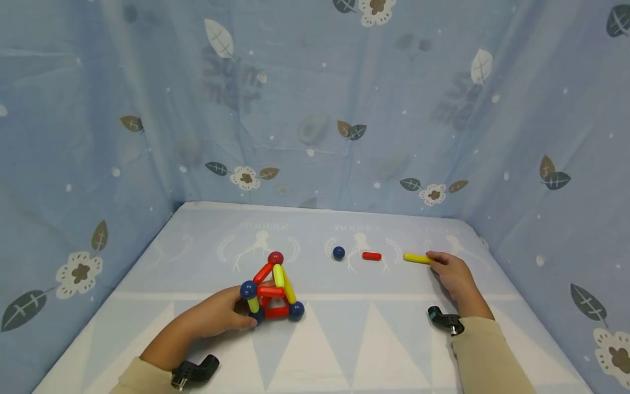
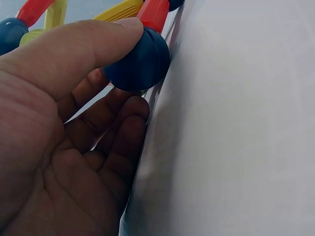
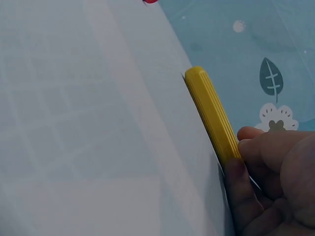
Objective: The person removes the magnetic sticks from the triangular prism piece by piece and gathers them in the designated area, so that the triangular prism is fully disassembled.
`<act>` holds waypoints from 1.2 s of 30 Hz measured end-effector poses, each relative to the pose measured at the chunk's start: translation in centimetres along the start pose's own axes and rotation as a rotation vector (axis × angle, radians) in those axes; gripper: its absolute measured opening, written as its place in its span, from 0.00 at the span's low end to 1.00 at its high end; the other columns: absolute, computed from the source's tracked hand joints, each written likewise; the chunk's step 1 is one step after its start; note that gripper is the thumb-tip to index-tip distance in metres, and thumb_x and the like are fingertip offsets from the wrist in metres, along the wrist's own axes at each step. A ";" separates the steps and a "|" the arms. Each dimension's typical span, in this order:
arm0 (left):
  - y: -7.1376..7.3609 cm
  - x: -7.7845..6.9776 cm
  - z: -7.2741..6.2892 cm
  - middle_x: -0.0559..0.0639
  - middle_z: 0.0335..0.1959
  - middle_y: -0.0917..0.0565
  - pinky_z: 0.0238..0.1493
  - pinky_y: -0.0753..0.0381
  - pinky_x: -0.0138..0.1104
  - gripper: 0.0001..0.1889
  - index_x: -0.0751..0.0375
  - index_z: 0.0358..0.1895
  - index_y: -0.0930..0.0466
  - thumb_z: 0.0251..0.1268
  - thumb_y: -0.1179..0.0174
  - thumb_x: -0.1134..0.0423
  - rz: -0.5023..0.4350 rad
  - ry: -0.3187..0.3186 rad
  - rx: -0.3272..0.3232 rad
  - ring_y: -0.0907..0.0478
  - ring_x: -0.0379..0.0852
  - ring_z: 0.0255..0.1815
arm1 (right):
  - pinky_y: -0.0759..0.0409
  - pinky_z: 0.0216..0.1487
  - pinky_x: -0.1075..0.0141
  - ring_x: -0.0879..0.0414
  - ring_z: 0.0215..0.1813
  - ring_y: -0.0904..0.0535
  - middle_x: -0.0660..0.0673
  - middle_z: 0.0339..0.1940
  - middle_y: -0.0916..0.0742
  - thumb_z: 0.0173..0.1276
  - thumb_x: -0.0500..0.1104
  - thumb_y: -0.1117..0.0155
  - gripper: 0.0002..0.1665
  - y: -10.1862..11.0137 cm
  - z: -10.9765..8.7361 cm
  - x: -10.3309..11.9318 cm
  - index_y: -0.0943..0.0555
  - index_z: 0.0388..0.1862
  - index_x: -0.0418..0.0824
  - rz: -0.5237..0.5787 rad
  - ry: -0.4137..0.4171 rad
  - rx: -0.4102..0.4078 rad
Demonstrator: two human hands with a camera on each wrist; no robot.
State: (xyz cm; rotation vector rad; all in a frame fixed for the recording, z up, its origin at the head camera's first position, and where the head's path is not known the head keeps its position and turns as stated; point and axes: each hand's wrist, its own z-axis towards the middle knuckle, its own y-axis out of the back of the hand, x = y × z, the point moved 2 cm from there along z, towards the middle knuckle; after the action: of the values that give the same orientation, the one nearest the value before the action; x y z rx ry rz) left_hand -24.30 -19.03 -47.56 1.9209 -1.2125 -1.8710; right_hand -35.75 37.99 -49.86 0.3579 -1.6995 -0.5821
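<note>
A small frame of red and yellow rods (image 1: 272, 291) joined by balls stands on the table at centre left. My left hand (image 1: 222, 313) grips its near left corner, thumb on a low blue ball (image 2: 140, 61) with the fingers curled behind it. A red ball (image 1: 275, 258) tops the frame, and another blue ball (image 1: 248, 290) sits at its upper left. At the right, my right hand (image 1: 454, 277) pinches one end of a long yellow rod (image 3: 212, 115) between thumb and fingers. In the head view that rod lies level, at or near the tabletop; contact is unclear.
A loose blue ball (image 1: 338, 253) and a short red rod (image 1: 371, 256) lie between the two hands, toward the back of the table (image 1: 394, 328). Blue patterned cloth (image 1: 315, 109) hangs behind and along both sides.
</note>
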 end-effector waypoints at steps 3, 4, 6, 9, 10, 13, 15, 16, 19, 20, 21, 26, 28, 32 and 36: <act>0.1 -0.1 0.0 0.44 0.48 0.17 0.63 0.23 0.56 0.22 0.50 0.50 0.19 0.55 0.20 0.55 0.013 -0.006 0.004 0.23 0.47 0.53 | 0.31 0.77 0.45 0.37 0.81 0.36 0.36 0.81 0.31 0.84 0.44 0.46 0.27 -0.1 0.0 -0.2 0.27 0.78 0.41 0.015 -0.008 0.001; 0.1 -0.1 0.0 0.44 0.47 0.17 0.63 0.23 0.55 0.21 0.50 0.49 0.19 0.56 0.20 0.54 0.015 -0.011 0.006 0.23 0.47 0.52 | 0.31 0.77 0.44 0.37 0.81 0.36 0.36 0.81 0.31 0.84 0.44 0.46 0.27 -0.2 0.0 -0.2 0.28 0.78 0.41 0.022 -0.009 -0.004; 0.1 -0.1 0.0 0.44 0.46 0.17 0.61 0.23 0.53 0.20 0.50 0.48 0.19 0.56 0.20 0.54 0.009 -0.017 0.011 0.23 0.47 0.51 | 0.30 0.76 0.44 0.37 0.80 0.36 0.36 0.81 0.30 0.84 0.45 0.45 0.27 -0.3 0.0 -0.2 0.28 0.78 0.41 0.029 -0.012 -0.016; 0.1 0.0 0.0 0.44 0.46 0.17 0.60 0.23 0.52 0.20 0.50 0.47 0.20 0.56 0.20 0.55 0.005 -0.025 0.016 0.23 0.47 0.50 | 0.28 0.75 0.45 0.39 0.78 0.32 0.36 0.80 0.28 0.83 0.46 0.44 0.27 -0.4 0.0 -0.1 0.27 0.77 0.42 0.052 -0.041 -0.055; 0.0 0.0 0.0 0.44 0.46 0.17 0.60 0.23 0.52 0.20 0.50 0.47 0.20 0.56 0.20 0.55 0.004 -0.027 0.015 0.23 0.47 0.50 | 0.26 0.74 0.46 0.40 0.76 0.30 0.36 0.79 0.27 0.83 0.46 0.44 0.27 -0.4 -0.1 -0.1 0.26 0.77 0.42 0.060 -0.051 -0.074; 0.1 0.0 -0.1 0.44 0.45 0.17 0.59 0.23 0.51 0.20 0.50 0.47 0.20 0.56 0.20 0.55 0.005 -0.033 0.009 0.23 0.47 0.49 | 0.21 0.67 0.49 0.42 0.70 0.26 0.37 0.75 0.24 0.83 0.47 0.45 0.26 -0.5 -0.2 0.4 0.25 0.75 0.43 0.083 -0.074 -0.144; 0.1 -0.1 -0.1 0.44 0.45 0.17 0.59 0.23 0.51 0.20 0.50 0.47 0.20 0.56 0.20 0.55 0.005 -0.036 0.005 0.23 0.47 0.49 | 0.20 0.62 0.53 0.44 0.67 0.24 0.38 0.73 0.23 0.82 0.48 0.45 0.25 -0.4 -0.4 0.8 0.23 0.73 0.43 0.087 -0.073 -0.188; 0.1 -0.1 0.0 0.44 0.45 0.17 0.59 0.23 0.51 0.20 0.50 0.47 0.20 0.56 0.20 0.56 0.007 -0.037 0.003 0.23 0.47 0.49 | 0.20 0.61 0.54 0.44 0.66 0.24 0.38 0.72 0.22 0.82 0.48 0.45 0.25 -0.4 -0.6 1.1 0.23 0.73 0.42 0.084 -0.062 -0.204; 0.1 -0.1 0.0 0.44 0.45 0.17 0.60 0.23 0.52 0.20 0.50 0.48 0.19 0.56 0.20 0.56 0.008 -0.038 0.003 0.23 0.46 0.50 | 0.23 0.59 0.55 0.44 0.67 0.25 0.39 0.70 0.20 0.82 0.48 0.45 0.24 -0.6 -1.3 2.3 0.21 0.71 0.42 0.060 -0.023 -0.206; 0.1 -0.1 0.0 0.44 0.45 0.17 0.60 0.23 0.52 0.20 0.50 0.48 0.19 0.55 0.20 0.56 0.011 -0.037 0.003 0.23 0.46 0.50 | 0.23 0.60 0.55 0.44 0.68 0.25 0.38 0.70 0.20 0.82 0.48 0.44 0.24 -0.8 -1.5 2.8 0.21 0.70 0.41 0.054 -0.004 -0.193; 0.1 -0.1 0.0 0.44 0.45 0.17 0.60 0.22 0.52 0.20 0.50 0.48 0.19 0.55 0.20 0.56 0.010 -0.037 0.004 0.23 0.46 0.49 | 0.23 0.61 0.54 0.44 0.68 0.25 0.38 0.70 0.20 0.82 0.49 0.44 0.24 -1.1 -1.8 3.4 0.21 0.70 0.41 0.046 0.018 -0.176; 0.1 -0.2 -0.1 0.44 0.44 0.17 0.59 0.22 0.52 0.21 0.51 0.49 0.19 0.55 0.19 0.56 0.015 -0.023 0.005 0.23 0.46 0.48 | 0.21 0.62 0.51 0.43 0.67 0.23 0.38 0.68 0.18 0.81 0.49 0.42 0.24 -3.2 -3.4 6.5 0.21 0.69 0.39 0.019 0.112 -0.047; 0.2 -0.3 -0.1 0.44 0.44 0.17 0.59 0.22 0.51 0.22 0.51 0.50 0.19 0.55 0.19 0.56 0.019 -0.016 0.004 0.23 0.46 0.48 | 0.20 0.63 0.49 0.42 0.68 0.23 0.38 0.67 0.18 0.81 0.49 0.41 0.23 -4.1 -3.9 7.7 0.21 0.69 0.40 0.007 0.139 0.003; 0.3 -0.4 -0.1 0.44 0.46 0.17 0.61 0.22 0.53 0.23 0.51 0.52 0.19 0.55 0.19 0.56 0.009 -0.017 0.003 0.23 0.47 0.49 | 0.18 0.62 0.49 0.42 0.68 0.22 0.41 0.69 0.18 0.80 0.48 0.38 0.22 -6.1 -4.9 9.2 0.20 0.68 0.42 -0.014 0.172 0.089; 0.2 -0.2 -0.1 0.44 0.47 0.17 0.61 0.23 0.53 0.21 0.51 0.50 0.19 0.56 0.20 0.55 -0.003 -0.021 0.013 0.23 0.47 0.51 | 0.17 0.54 0.57 0.46 0.62 0.19 0.43 0.66 0.16 0.77 0.46 0.35 0.20 -8.1 -5.9 10.2 0.18 0.65 0.44 -0.044 0.211 0.157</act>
State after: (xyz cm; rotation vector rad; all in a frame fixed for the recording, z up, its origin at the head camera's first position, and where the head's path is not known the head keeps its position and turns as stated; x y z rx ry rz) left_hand -24.28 -19.05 -47.28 1.9155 -1.2315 -1.8939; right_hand -32.75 24.73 -45.23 0.5513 -1.5406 -0.4277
